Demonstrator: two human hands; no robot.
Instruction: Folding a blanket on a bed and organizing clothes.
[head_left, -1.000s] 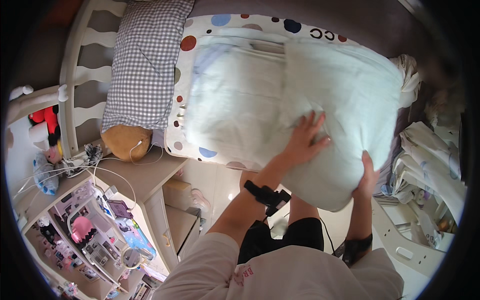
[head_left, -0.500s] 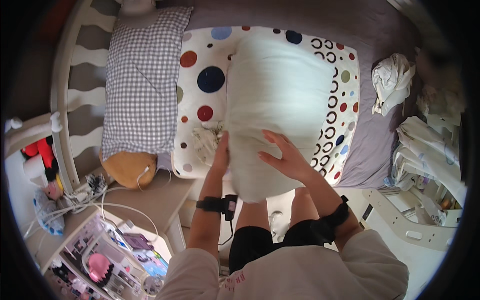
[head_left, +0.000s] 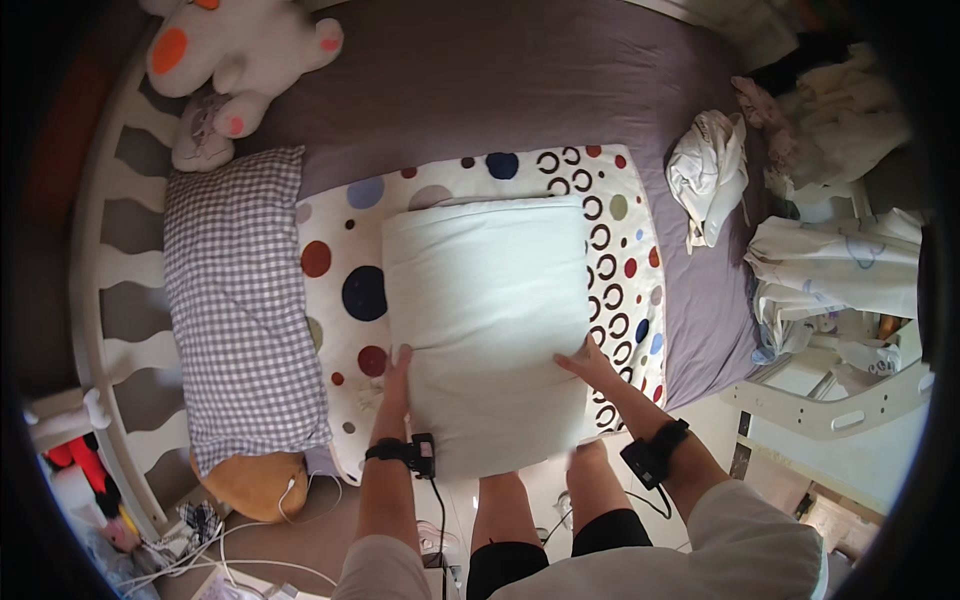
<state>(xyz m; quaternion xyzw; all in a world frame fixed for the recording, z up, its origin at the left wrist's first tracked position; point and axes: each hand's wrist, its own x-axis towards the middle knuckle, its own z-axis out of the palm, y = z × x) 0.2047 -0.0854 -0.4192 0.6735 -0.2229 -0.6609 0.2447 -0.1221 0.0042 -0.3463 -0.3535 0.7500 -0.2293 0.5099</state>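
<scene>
A pale, puffy folded quilt (head_left: 485,300) lies on the dotted blanket (head_left: 335,215), its near end hanging over the bed's front edge towards my knees. At the quilt's left side, my left hand (head_left: 397,378) presses against the edge, its fingers partly hidden. My right hand (head_left: 585,362) grips the opposite side, with the thumb on top and the other fingers at the edge. Small crumpled whitish fabric (head_left: 368,400) shows beside my left hand. Each forearm wears a black strapped device.
A checked pillow (head_left: 245,310) lies on the left, with a plush toy (head_left: 255,60) beyond it and a brown cushion (head_left: 250,485) nearer. Crumpled white cloth (head_left: 707,165) rests on the grey sheet at right. Cables (head_left: 215,545) trail at the lower left. A white railing (head_left: 830,405) stands at right.
The view has shifted, showing more of the bed's far side. The quilt now lies flat and squared on the blanket. My right hand has moved from its top to its right edge.
</scene>
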